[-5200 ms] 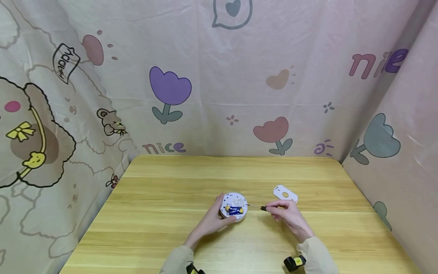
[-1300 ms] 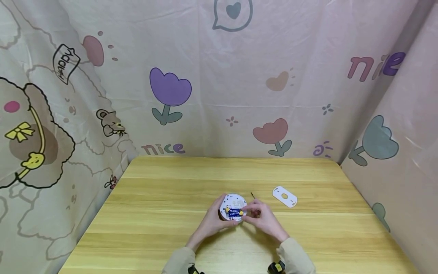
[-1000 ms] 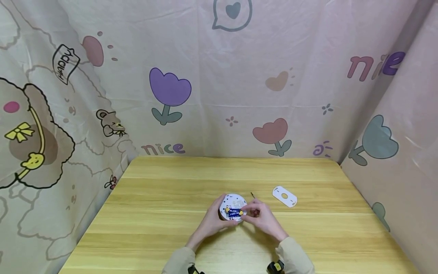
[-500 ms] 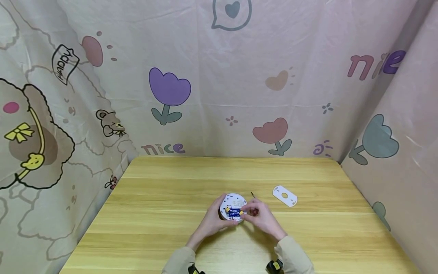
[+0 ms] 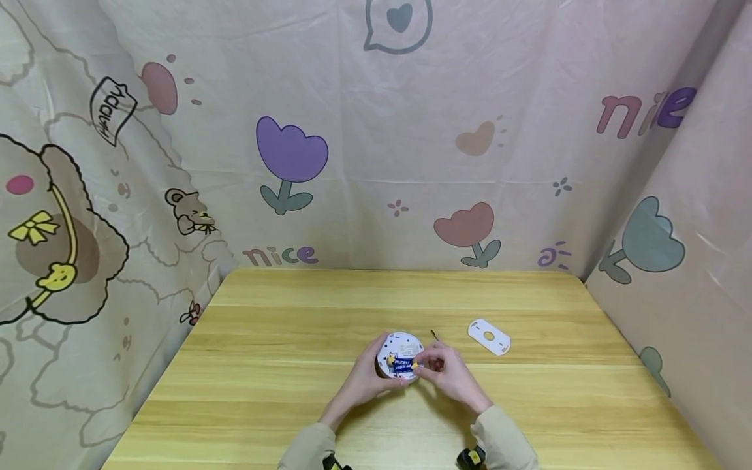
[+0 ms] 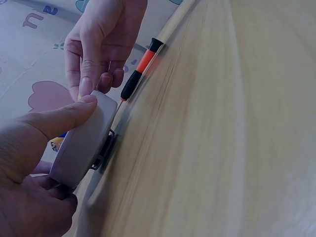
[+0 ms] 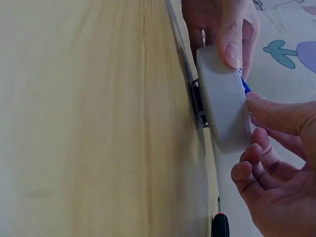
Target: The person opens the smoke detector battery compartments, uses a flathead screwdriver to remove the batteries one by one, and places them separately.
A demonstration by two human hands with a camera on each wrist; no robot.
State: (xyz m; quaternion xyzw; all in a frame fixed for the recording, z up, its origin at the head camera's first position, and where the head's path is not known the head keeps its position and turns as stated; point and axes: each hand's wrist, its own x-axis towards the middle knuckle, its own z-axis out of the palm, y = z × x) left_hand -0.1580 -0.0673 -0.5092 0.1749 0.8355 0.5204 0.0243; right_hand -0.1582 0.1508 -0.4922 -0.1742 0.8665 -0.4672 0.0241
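Note:
A round white smoke detector is tilted up off the table, its back facing up, in my left hand. My left thumb presses its near rim and the fingers curl round the far side. Two blue batteries with yellow ends sit in its back. The thumb and index finger of my right hand pinch the right end of a battery; the other fingers are curled. From the left wrist, a screwdriver with an orange and black handle is seen lying beyond the detector; the right hand mostly hides it from the head.
A white oblong mounting plate with a round hole lies at the right on the wooden table. Printed cloth hangs round the back and both sides of the table.
About five seconds ago my right hand held the screwdriver at the detector's right edge; now the screwdriver lies on the table and that hand is at the batteries. The last second shows hardly any movement.

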